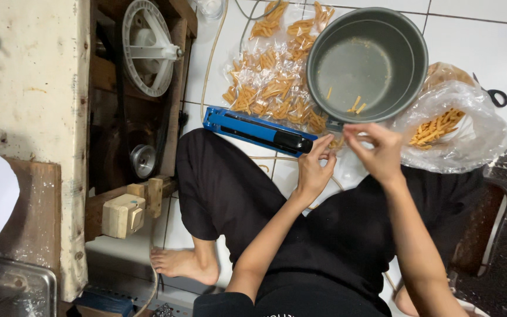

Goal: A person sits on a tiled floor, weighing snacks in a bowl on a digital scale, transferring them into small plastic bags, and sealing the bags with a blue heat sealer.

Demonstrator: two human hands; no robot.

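here the floor (476,35) is crowded: packed snack bags (268,88) lie far left, the pot (368,61) sits at the far middle within reach, a loose bag (459,123) to its right, the blue sealer (256,130) just before the knees. left hand (314,170) and right hand (377,149) pinch together, seemingly on a thin clear bag; little open room remains.

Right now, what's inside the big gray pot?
The gray pot holds only a few orange snack sticks and some crumbs. Nothing covers its inside; the floor beneath it is hidden.
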